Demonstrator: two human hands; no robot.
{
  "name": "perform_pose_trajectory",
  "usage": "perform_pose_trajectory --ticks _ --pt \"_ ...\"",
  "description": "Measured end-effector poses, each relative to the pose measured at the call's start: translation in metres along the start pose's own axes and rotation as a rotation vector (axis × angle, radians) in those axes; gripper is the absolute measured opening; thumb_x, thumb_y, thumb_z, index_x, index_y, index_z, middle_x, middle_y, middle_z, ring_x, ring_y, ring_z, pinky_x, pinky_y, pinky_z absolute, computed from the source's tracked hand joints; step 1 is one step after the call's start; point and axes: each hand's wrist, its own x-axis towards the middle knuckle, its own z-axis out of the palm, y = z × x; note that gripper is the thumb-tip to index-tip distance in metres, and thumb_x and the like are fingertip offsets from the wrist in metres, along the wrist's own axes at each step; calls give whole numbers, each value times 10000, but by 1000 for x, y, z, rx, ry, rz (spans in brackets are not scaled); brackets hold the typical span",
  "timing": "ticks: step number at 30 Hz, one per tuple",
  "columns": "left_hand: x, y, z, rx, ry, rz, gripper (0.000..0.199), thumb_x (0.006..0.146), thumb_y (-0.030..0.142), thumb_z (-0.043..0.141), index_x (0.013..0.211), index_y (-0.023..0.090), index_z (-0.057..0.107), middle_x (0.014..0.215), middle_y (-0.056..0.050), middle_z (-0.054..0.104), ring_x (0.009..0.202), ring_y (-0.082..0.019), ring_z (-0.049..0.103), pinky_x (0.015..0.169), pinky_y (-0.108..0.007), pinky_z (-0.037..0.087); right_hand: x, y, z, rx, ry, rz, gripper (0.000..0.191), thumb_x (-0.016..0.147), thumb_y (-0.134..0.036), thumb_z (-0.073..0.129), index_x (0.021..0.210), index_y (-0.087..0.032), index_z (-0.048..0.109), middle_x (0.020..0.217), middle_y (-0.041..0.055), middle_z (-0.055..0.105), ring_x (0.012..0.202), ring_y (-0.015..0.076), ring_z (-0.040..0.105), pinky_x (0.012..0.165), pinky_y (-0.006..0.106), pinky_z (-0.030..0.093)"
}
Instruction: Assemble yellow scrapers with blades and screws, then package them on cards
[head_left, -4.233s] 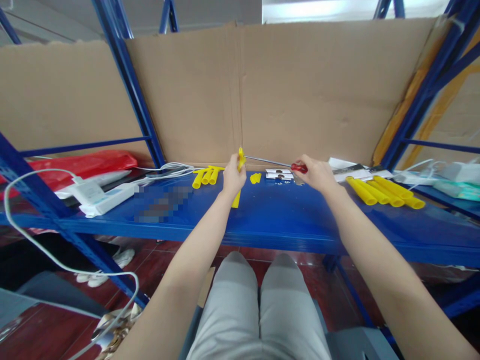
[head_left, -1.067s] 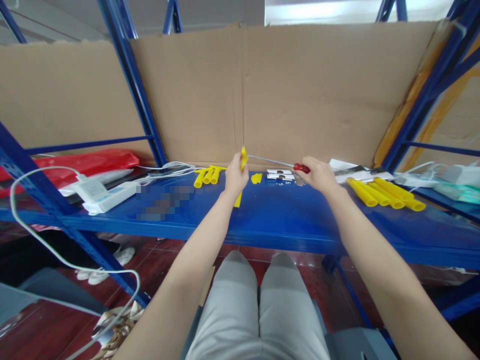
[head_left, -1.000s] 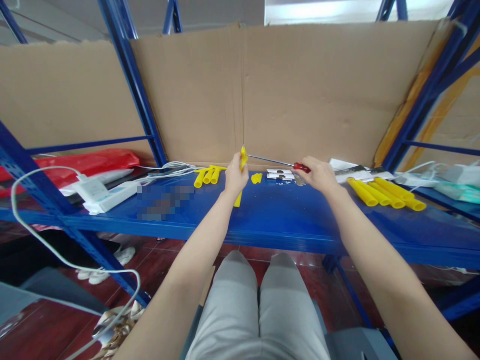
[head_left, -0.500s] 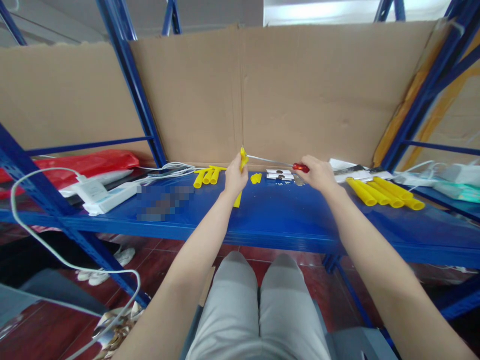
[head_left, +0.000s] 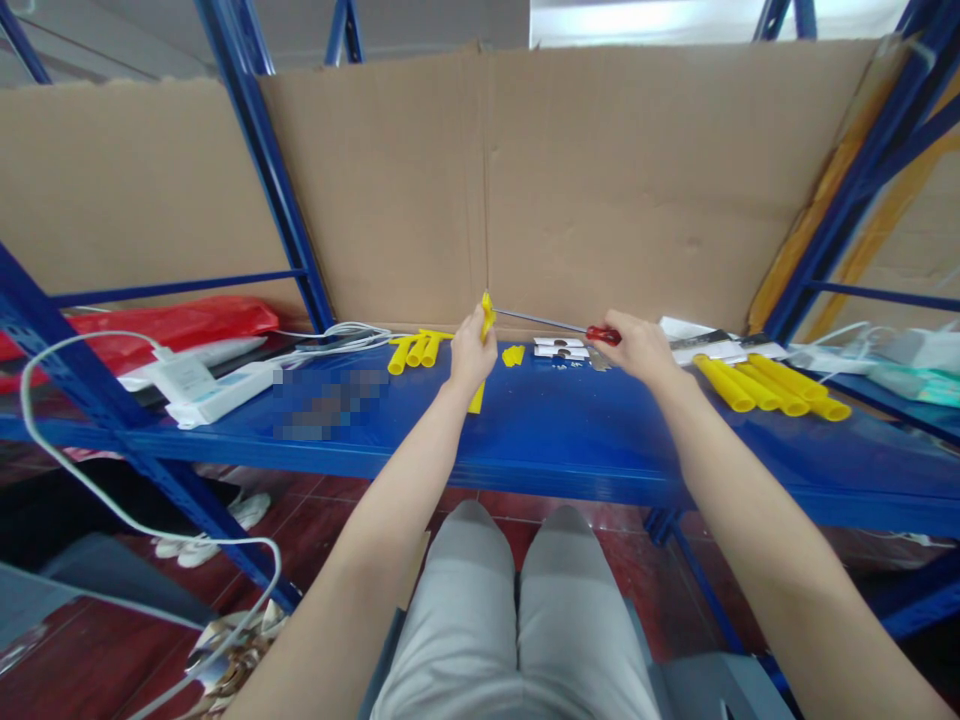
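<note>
A yellow part is pinched up near the back edge of the shelf, roughly mid-length, by the left hand, fingers curled in snug around it. More yellow is seen poking out below that hand. A red-handled screwdriver is held in the right hand, fingers closed on the handle, shaft pointed left. Its tip is brought right up to the yellow part, though whether it's actually seated in a screw can't be told, too small.

Between the hands, toward the back edge, a few little yellow pieces are laid out, with some white pieces beside them. Further left along the back edge, yellow tubes with crosspieces are lined up, and then white cables are bunched. A white power strip is parked at the left end. Over toward the right end, a bunch of plain yellow tubes is set side by side. Cardboard is stood up behind the blue shelf.
</note>
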Motion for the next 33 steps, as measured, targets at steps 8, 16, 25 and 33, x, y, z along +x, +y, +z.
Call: perform_pose_trajectory --ticks 8,16,25,33 --pt "-1 10 -4 35 22 11 400 880 190 489 1273 141 545 1186 -161 654 1172 -276 594 1033 -443 448 -2 -4 -3 -3 -8 -52 287 920 -416 461 956 -207 655 921 114 694 827 245 620 604 298 351" --pt "-1 7 -4 29 34 56 383 892 225 508 1269 178 551 1176 -131 662 1181 -256 589 1031 -403 448 0 -1 -1 -8 -28 13 223 884 -398 522 961 -221 634 880 85 702 792 245 627 588 290 336" --pt "-1 10 -4 4 31 26 393 884 207 491 1270 161 549 1190 -143 659 1184 -268 588 1036 -429 447 -2 -1 -1 -8 -20 -49 275 915 -374 460 988 -225 680 957 101 706 863 248 628 609 306 375" --pt "-1 10 -6 -5 17 39 392 893 219 517 1283 177 540 1201 -133 657 1188 -269 588 1041 -435 447 1 -1 0 -35 -15 24 245 882 -397 505 981 -220 644 872 89 713 798 253 632 582 294 338"
